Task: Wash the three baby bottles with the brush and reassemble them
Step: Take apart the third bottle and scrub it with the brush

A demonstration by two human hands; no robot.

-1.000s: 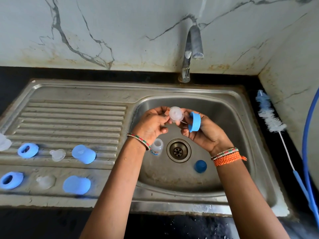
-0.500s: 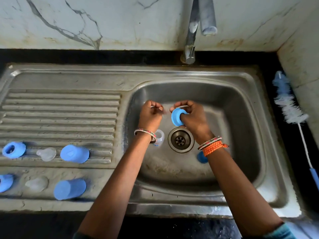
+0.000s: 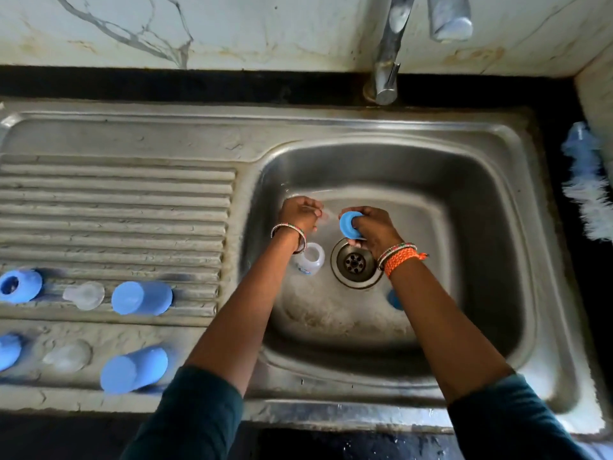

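While both my hands hang over the sink (image 3: 517, 227), low above the drain (image 3: 354, 263), I keep the work where drips fall into the basin and not on the counter. My right hand (image 3: 373, 229) is curled round the blue collar ring (image 3: 349, 224), fingers hooked over its edge so its open face turns toward my left. My left hand (image 3: 300, 214) is bunched into a loose fist; something pale and blurred shows at the fingertips, probably the soft teat, but I cannot tell for sure what it grips. I judge I am pushing teat and ring together, so this bottle is at the reassembly stage.

Its clear bottle body (image 3: 310, 260) lies on its side in the basin, just beside the drain and under my left wrist, within easy reach. A blue cap (image 3: 394, 299) sits in the basin, half hidden behind my right forearm.

On the ribbed draining board (image 3: 116, 207) to my left, the parts of the other two sets lie in two rows, each a blue ring (image 3: 20, 286), a clear teat (image 3: 84, 295) and a blue cup-shaped cover (image 3: 142, 297), spread apart, not yet joined. The bottle brush (image 3: 585, 184) rests on the dark counter to my right, well apart from my hands. No water runs from the tap (image 3: 386, 71).
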